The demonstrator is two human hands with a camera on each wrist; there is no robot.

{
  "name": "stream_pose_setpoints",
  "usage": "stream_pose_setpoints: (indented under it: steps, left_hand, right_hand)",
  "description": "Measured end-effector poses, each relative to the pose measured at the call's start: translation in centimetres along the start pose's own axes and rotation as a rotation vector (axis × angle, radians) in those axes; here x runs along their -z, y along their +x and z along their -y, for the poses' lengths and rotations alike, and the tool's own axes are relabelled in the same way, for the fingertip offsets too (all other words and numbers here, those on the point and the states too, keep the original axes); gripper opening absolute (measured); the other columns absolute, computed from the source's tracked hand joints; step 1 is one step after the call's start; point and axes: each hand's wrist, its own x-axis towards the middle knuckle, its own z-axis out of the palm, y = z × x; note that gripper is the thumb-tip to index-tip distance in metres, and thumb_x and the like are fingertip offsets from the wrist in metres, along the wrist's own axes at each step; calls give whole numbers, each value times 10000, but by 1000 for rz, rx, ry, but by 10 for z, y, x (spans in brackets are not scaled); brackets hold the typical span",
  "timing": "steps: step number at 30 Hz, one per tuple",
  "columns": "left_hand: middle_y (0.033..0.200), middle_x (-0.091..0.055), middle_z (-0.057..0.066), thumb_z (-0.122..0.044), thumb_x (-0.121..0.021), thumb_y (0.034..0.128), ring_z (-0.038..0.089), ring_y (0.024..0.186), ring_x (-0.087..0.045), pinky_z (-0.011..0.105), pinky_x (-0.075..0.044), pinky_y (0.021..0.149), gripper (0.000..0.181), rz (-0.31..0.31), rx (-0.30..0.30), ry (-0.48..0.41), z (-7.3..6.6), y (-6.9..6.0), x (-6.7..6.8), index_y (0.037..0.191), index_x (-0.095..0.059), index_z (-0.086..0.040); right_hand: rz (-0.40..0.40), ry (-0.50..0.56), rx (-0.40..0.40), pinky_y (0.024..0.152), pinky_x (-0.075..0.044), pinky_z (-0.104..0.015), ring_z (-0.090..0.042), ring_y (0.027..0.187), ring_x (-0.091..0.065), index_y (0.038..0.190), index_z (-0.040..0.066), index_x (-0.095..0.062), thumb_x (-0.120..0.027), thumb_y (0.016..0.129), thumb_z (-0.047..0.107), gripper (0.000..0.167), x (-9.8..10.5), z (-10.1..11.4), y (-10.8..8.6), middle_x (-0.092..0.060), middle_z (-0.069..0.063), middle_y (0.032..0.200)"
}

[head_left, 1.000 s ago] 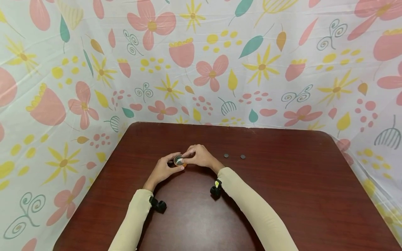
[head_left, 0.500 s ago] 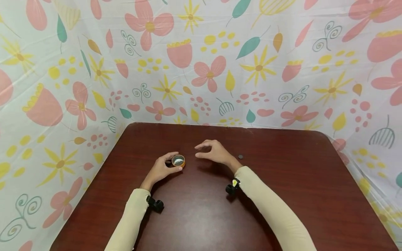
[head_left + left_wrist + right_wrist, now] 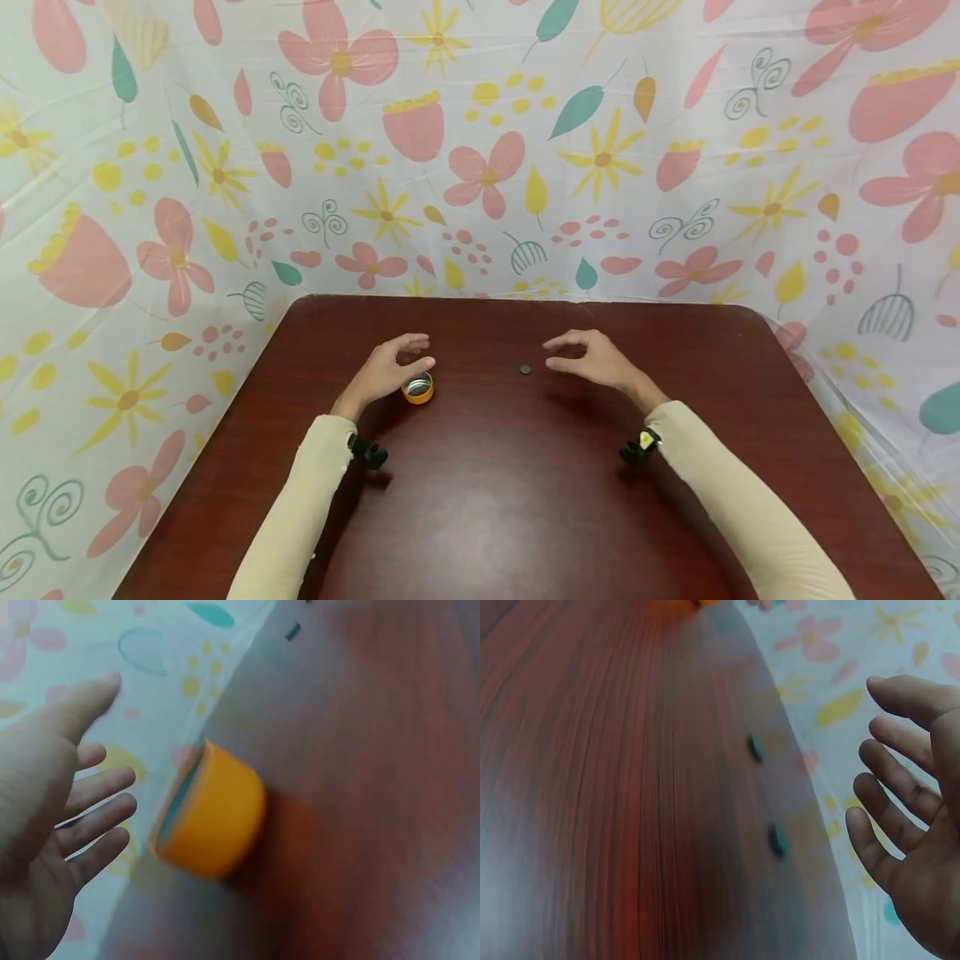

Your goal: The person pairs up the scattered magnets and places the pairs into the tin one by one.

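A small round orange tin (image 3: 420, 399), uncovered and silvery inside, stands upright on the table. My left hand (image 3: 385, 367) hovers just above and beside it, thumb and fingers spread, gripping nothing. In the left wrist view a gap shows between that hand (image 3: 41, 802) and the orange wall of the tin (image 3: 221, 817). A dark flat disc (image 3: 525, 369) lies to the right of the tin. My right hand (image 3: 597, 362) is raised just right of this disc, fingers apart and loosely bent, holding nothing. Two dark discs, a farther one (image 3: 755, 748) and a nearer one (image 3: 778, 841), appear in the right wrist view.
The dark red-brown wooden table (image 3: 465, 483) has rounded far corners. A white cloth (image 3: 487, 108) printed with flowers and leaves hangs behind it and along its sides. Each wrist wears a black camera, one on the left (image 3: 367, 451) and one on the right (image 3: 640, 447).
My right hand has withdrawn from the tin and moved right, past one disc. The left hand has let go of the tin and lifted slightly. The head view has shifted a little.
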Motion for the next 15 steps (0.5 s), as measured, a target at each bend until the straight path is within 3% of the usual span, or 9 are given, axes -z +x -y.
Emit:
stream_pose_setpoints:
  steps: [6, 10, 15]
  left_hand:
    - [1425, -604, 81, -463, -682, 977, 309, 1329, -544, 563, -425, 1094, 555, 40, -70, 30, -34, 23, -9, 1439, -575, -175]
    - [1426, -602, 57, -419, -682, 988, 273, 1317, -556, 532, -435, 1098, 536, 68, -112, 24, -51, 34, -27, 1439, -572, -152]
    - [1421, -607, 43, -371, -709, 979, 227, 1286, -578, 507, -457, 1083, 521, 93, -123, 20, -61, 44, -53, 1434, -580, -153]
  right_hand:
    - [-41, -98, -42, 855, -554, -388, -271, 1082, -674, 1267, 81, -725, -792, 920, 333, 435, 19, -15, -19, -715, -110, 1227]
    - [-53, -124, -64, 878, -549, -442, -277, 1085, -674, 1266, 76, -726, -802, 908, 345, 454, 21, -20, -24, -718, -94, 1206]
    - [-52, -126, -75, 889, -545, -457, -260, 1103, -660, 1263, 80, -729, -805, 903, 361, 463, 18, -22, -26, -720, -82, 1194]
